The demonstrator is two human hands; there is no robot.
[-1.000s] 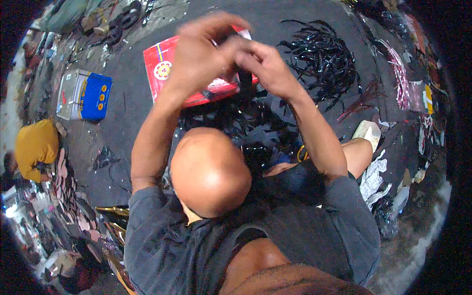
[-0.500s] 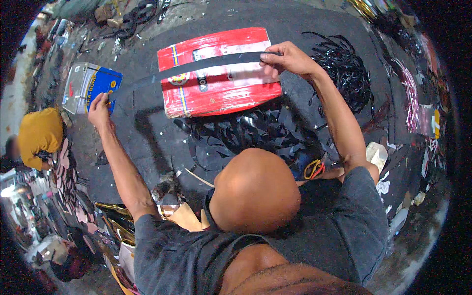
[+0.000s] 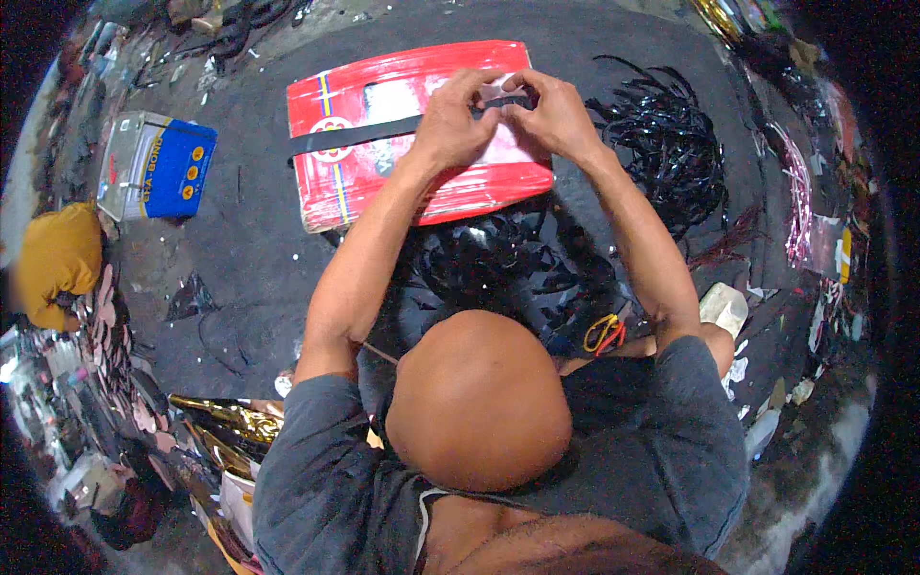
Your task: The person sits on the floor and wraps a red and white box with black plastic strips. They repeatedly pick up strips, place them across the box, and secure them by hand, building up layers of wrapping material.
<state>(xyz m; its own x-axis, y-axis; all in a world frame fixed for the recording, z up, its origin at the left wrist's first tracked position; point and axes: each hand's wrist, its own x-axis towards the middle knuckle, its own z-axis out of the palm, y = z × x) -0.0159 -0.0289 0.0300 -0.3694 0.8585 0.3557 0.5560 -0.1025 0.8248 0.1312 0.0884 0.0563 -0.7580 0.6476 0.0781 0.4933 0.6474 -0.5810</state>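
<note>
A long black strip (image 3: 369, 132) lies across the top of a red box (image 3: 460, 192) wrapped in clear film. Its left end hangs just over the box's left edge. Toward the box's right end, my left hand (image 3: 450, 120) is closed with thumb and finger pinching the strip. Facing it, my right hand (image 3: 554, 117) pinches the strip's right-hand part, fingertips close to those of the left. Only a short dark stretch of strip shows between the two hands. Beneath my fingers, the exact hold is partly hidden.
Loose black strips (image 3: 666, 149) lie heaped right of the box, and more black cut pieces (image 3: 470, 259) lie before it. Yellow-handled scissors (image 3: 604, 333) rest near my right knee. A blue and silver tin (image 3: 177, 172) stands at left, near a person in mustard clothing (image 3: 62, 259).
My left hand has moved right, from beyond the box's left side to beside my right hand. The strip, stretched in the air before, now lies along the box top.
</note>
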